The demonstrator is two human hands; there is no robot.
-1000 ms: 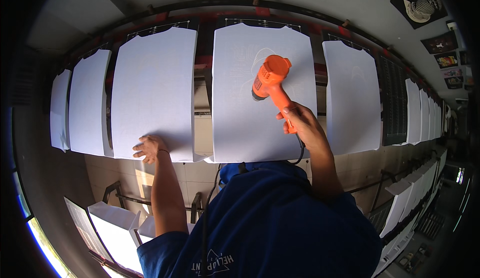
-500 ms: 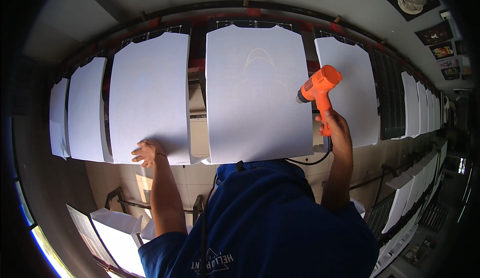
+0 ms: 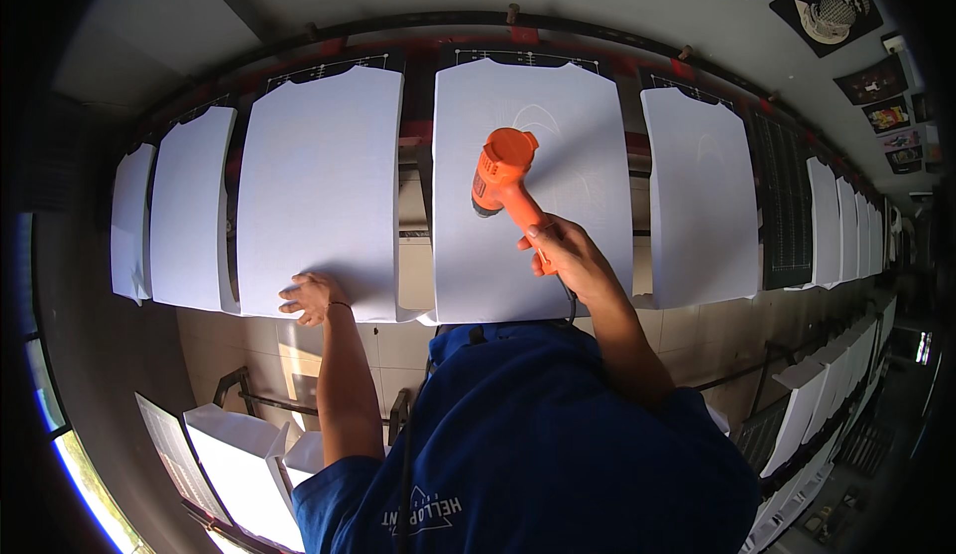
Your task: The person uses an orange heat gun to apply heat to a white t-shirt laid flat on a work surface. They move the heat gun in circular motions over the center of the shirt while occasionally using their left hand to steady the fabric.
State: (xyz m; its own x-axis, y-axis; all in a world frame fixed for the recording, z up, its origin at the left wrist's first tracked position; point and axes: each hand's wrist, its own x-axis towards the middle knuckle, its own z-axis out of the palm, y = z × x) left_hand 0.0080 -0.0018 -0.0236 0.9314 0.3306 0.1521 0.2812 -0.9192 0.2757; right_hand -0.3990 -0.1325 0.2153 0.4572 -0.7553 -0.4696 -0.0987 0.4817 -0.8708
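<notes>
Left grip (image 3: 313, 298) palm-down, fingers (image 3: 292, 306) splayed — right grip (image 3: 565, 253) farther forward, curled.

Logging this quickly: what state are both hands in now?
Left hand: open, on a white cloth.
Right hand: closed, holding an orange heat gun.

From my station I read the heat gun (image 3: 510, 186), near twelve o'clock, as bright orange with a dark nozzle (image 3: 485, 210); below it the middle garment (image 3: 583, 191) is white with faint pale-yellow line art. The second garment (image 3: 319, 196), at ten, looks almost plain white to me. Between two and three I see a white third garment (image 3: 702, 201) and a black board (image 3: 785, 201) with pale markings. At six, my wearer's shirt (image 3: 538, 435) is deep blue with white print; at eight, the floor tiles (image 3: 209, 350) are beige.
</notes>
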